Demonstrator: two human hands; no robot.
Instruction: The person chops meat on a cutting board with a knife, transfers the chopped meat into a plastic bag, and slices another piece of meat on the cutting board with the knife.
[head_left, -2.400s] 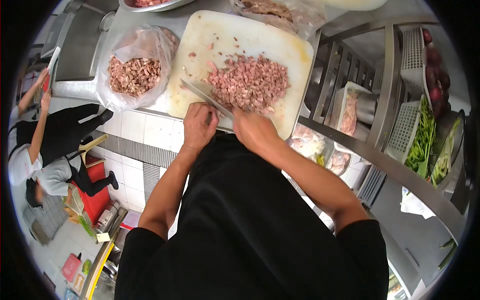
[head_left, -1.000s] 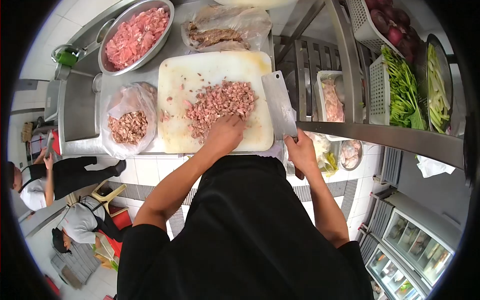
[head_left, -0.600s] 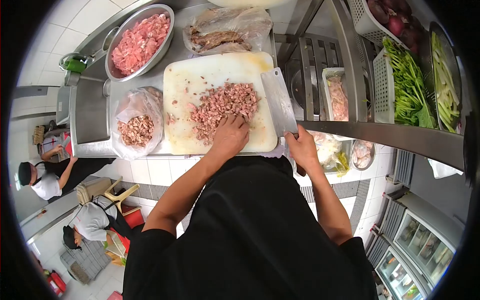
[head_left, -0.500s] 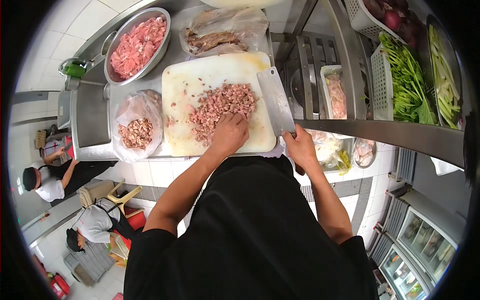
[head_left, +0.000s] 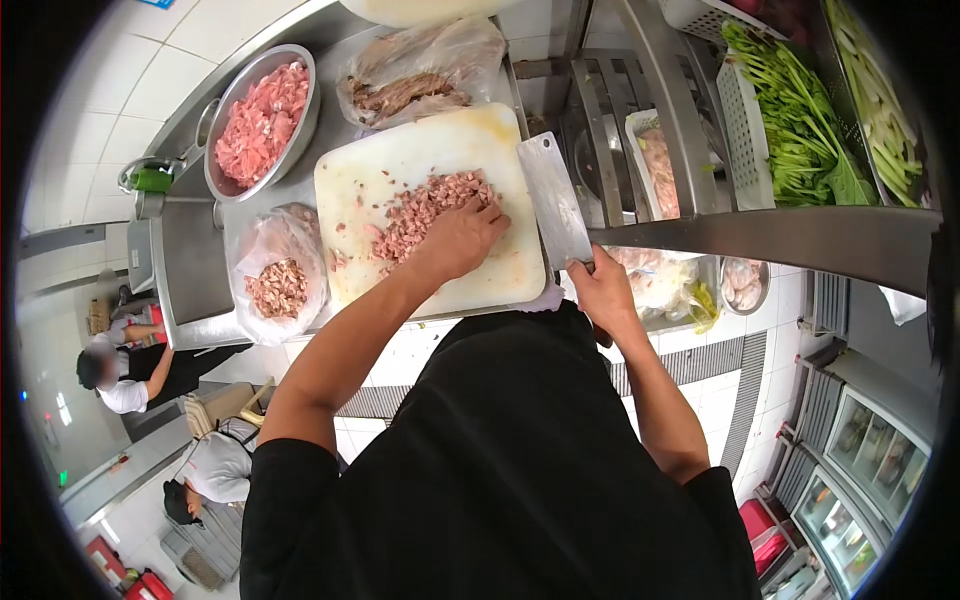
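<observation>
A heap of chopped meat point(head_left: 425, 215) lies on the white cutting board point(head_left: 350, 180). My left hand point(head_left: 465, 238) rests palm down over the near right side of the heap, fingers stretched out and slightly apart; what lies beneath the palm is hidden. Gripped by its handle in my right hand point(head_left: 602, 288) is a cleaver point(head_left: 556, 200), its broad blade pointing away from me along the board's right edge. Left of the board sits an open plastic bag point(head_left: 325, 262) with more chopped meat in it.
A metal bowl of sliced raw meat point(head_left: 262, 125) and a bag of dark meat point(head_left: 430, 75) stand behind the board. Along the right runs a steel shelf rail point(head_left: 780, 240) with a basket of leafy greens point(head_left: 800, 120). Two people are at the far left.
My left hand has shifted right and slightly away over the heap, its fingers reaching further out. The cleaver stays in my right hand beside the board. The whole view has tilted a little.
</observation>
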